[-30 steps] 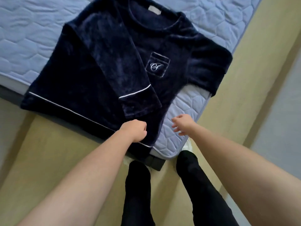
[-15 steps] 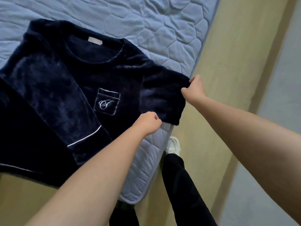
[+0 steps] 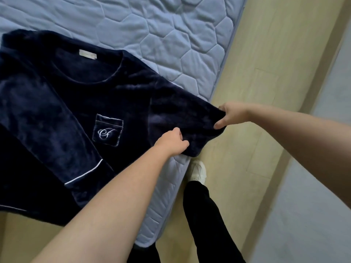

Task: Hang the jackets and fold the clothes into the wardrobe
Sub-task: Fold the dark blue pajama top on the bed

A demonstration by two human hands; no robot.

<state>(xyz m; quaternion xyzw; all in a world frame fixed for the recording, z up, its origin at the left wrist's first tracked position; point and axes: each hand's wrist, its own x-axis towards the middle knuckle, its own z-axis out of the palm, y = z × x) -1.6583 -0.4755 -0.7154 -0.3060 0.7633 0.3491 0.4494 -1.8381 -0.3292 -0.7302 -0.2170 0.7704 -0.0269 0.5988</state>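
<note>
1. We see a navy plush top lying front up on the quilted blue mattress, hem at the bed's near edge. One white-piped sleeve is folded across its body.
2. Its chest pocket bears a white monogram; we cannot tell what it holds.
3. Our left hand curls round the lower edge of the other sleeve.
4. A white shoe stands beside the bed.
5. Our right hand pinches that sleeve's end, out over the wooden floor.
</note>
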